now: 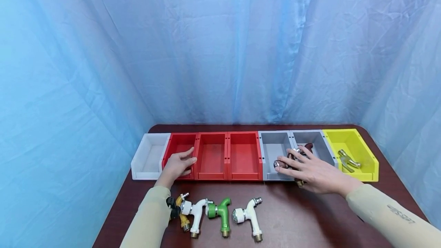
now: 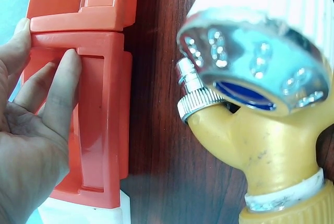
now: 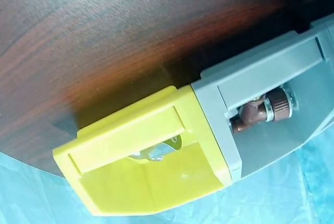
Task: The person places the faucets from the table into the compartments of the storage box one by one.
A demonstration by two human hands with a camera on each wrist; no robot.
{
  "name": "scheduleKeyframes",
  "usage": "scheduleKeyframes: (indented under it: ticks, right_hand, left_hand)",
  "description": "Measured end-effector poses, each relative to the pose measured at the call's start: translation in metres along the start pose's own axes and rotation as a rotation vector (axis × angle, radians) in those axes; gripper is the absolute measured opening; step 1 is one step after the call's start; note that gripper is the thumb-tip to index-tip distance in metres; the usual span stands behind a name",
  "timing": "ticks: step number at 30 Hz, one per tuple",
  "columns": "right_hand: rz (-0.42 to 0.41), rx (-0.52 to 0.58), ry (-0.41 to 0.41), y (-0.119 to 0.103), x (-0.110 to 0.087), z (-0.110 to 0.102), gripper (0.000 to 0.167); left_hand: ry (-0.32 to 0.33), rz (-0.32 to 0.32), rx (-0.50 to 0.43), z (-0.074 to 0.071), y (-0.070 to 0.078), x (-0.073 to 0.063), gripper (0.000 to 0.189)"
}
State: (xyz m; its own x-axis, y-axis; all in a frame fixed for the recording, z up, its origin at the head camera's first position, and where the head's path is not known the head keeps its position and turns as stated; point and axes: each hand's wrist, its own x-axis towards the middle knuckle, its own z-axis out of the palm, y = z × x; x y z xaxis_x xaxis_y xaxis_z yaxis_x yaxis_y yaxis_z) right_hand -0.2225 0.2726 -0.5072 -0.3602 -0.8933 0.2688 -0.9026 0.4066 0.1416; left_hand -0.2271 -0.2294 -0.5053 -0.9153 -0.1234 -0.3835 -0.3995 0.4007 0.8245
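My right hand [image 1: 315,171] grips a brown tap [image 1: 281,163] over the front of the grey bins, its ribbed knob sticking out left past the fingers. Most of that tap is hidden by the hand. In the right grey bin lies another brown tap [image 3: 255,113], knob and body visible in the right wrist view. My left hand [image 1: 178,165] is at the leftmost red bin [image 1: 180,139], fingers loosely extended and holding nothing. The left wrist view shows that hand [image 2: 34,125] with its fingertips by the bin's wall.
On the dark table lie a yellow tap [image 1: 185,221], a white tap [image 1: 197,215], a green tap [image 1: 224,215] and another white tap [image 1: 253,217]. A white bin [image 1: 138,156] ends the row left. The yellow bin [image 1: 366,146] on the right holds a metallic tap [image 1: 348,160].
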Motion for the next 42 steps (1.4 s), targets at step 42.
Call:
scheduleKeyframes:
  ticks: [42]
  right_hand:
    - [0.076,0.039,-0.056,0.026,0.031,0.016,0.083]
  left_hand:
    - [0.007,0.011,0.0,0.002,-0.001,-0.001,0.065]
